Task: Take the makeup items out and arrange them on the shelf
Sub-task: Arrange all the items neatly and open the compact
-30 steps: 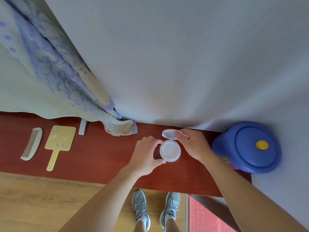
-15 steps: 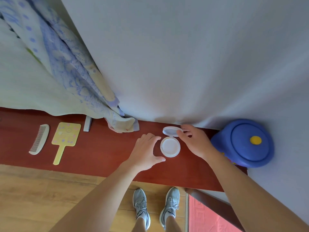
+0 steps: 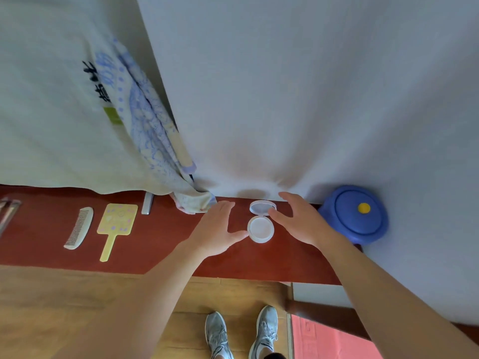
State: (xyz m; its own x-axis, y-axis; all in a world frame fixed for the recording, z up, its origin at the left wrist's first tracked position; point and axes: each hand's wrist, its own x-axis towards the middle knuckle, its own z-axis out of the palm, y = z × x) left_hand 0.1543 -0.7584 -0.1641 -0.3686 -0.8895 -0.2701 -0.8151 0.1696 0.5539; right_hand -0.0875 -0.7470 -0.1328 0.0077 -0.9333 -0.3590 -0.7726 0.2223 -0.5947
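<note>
Open compact (image 3: 260,228) on red shelf (image 3: 155,244), hands either side
Left hand (image 3: 216,230) spread flat, thumb tip at the compact's rim (contact unclear); right hand (image 3: 298,221) spread, fingers loose, over the raised lid. Comb (image 3: 79,227) and yellow hand mirror (image 3: 115,225) lie well left

White round compact (image 3: 260,229), lid open, flat on red shelf (image 3: 160,244)

Pale wall (image 3: 298,86) — wooden floor (image 3: 64,307) below.
</note>
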